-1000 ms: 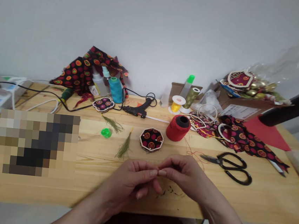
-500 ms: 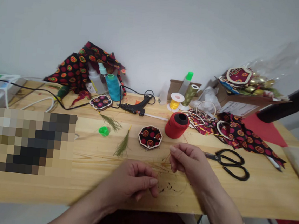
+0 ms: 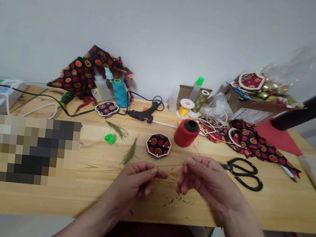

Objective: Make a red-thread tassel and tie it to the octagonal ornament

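Observation:
My left hand and my right hand are held close together over the near middle of the wooden table. Each pinches an end of a thin red thread stretched between them. The thread runs on toward a red thread spool lying just beyond. An octagonal fabric-covered piece with red circles lies behind my hands. Small dark thread scraps dot the table under them.
Black scissors lie right of my hand. A glue gun, teal spool, yellow spool, patterned fabric, green tassels, a green cap and cables crowd the back. A box of ornaments stands back right.
One second ago both hands pinched together at one point. They drew apart, the right hand lifting away; now the left has risen and the thread is taut between them.

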Demonstrator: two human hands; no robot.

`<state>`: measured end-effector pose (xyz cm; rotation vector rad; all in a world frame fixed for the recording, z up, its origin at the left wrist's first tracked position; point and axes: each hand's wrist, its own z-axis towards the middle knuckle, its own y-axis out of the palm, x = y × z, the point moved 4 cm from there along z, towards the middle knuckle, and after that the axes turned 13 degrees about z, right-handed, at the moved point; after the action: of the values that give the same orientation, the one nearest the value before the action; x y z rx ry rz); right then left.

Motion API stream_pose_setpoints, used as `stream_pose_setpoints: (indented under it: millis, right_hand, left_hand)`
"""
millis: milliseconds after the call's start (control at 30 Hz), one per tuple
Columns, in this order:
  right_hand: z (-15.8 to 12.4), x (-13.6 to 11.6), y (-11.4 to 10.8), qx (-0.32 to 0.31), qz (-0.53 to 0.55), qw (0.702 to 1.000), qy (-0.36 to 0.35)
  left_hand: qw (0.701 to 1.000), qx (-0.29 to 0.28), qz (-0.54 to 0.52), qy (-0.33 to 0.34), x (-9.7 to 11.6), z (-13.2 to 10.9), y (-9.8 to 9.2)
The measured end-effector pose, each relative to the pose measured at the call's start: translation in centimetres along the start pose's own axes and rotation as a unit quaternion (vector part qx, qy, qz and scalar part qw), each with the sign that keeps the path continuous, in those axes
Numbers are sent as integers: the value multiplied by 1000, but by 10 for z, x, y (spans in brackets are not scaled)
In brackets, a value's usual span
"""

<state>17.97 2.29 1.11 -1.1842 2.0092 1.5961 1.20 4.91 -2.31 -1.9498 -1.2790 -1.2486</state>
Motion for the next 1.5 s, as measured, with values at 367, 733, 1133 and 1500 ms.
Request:
stream_pose_setpoints:
  millis: [367, 733, 1133, 1500]
  right_hand:
    - [8, 6, 29, -42, 103, 992, -53]
    - [13, -6, 13, 14, 82, 992, -98]
    - [19, 9, 36, -9, 128, 987, -98]
    - [20, -9, 17, 31, -10, 988, -154]
  left_hand:
    - [983, -144, -105, 33, -9, -3, 34]
    - [992, -94, -81, 9, -6, -5, 25]
    - [987, -103, -121, 38, -4, -1, 28]
    - [989, -84, -119, 6, -6, -4, 20]
